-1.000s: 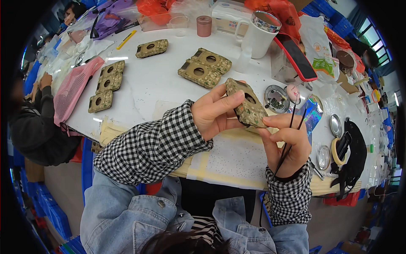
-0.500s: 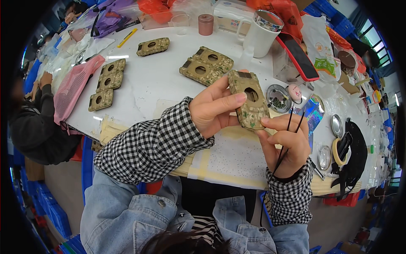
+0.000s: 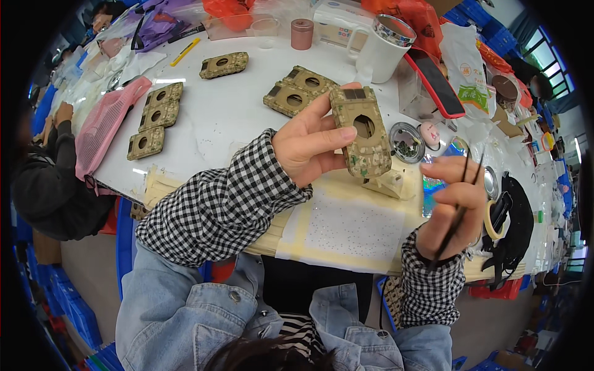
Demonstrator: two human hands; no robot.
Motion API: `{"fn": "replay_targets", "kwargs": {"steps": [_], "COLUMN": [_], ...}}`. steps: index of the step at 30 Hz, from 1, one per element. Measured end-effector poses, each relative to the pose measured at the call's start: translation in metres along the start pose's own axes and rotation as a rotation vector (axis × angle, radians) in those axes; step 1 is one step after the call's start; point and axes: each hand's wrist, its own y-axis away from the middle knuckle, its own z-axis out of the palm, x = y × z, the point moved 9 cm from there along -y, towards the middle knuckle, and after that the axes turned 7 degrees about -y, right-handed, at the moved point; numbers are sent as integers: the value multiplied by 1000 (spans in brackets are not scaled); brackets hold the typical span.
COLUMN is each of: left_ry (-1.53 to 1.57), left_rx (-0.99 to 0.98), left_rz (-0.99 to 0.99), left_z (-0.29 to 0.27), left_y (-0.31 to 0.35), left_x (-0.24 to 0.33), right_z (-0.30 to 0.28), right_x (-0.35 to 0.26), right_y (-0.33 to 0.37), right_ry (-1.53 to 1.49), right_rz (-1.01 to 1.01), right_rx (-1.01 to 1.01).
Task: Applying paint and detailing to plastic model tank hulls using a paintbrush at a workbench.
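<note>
My left hand (image 3: 303, 148) is closed around a camouflage model tank hull (image 3: 378, 145) with a round hole in its top. The thumb lies along the hull's left side. Apart from it, to the right, my right hand (image 3: 455, 201) holds dark tweezers (image 3: 456, 222), their points upward. Whether anything sits between the points is too fine to see. Beyond my left hand, two more camouflage hulls (image 3: 293, 99) lie side by side. Below the held hull, a white sheet with tiny dark specks (image 3: 337, 232) rests on the table's near edge.
Further hulls lie at left (image 3: 159, 114) and at the back (image 3: 224, 64). On the right are a round tin of small green bits (image 3: 406, 142), a red-edged phone (image 3: 435, 85), a white mug (image 3: 378, 55) and a black bag (image 3: 518, 229). Another person's sleeve (image 3: 52, 179) is at far left.
My right hand has drawn away from the hull, moving right with the tweezers. The hull in my left hand has tilted slightly and stays in nearly the same place.
</note>
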Motion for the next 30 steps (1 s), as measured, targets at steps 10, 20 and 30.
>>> {"fn": "replay_targets", "kwargs": {"steps": [10, 20, 30], "left_ry": [10, -19, -38], "left_rx": [-48, -55, -42], "left_rz": [-10, -37, -51], "left_z": [2, 0, 0], "left_y": [0, 0, -1], "left_x": [-1, -6, -7], "right_z": [-26, -13, -9], "right_x": [15, 58, 58], "right_y": [-10, 19, 23], "right_ry": [51, 36, 53], "right_rz": [77, 252, 245], "right_rx": [45, -12, -87]}}
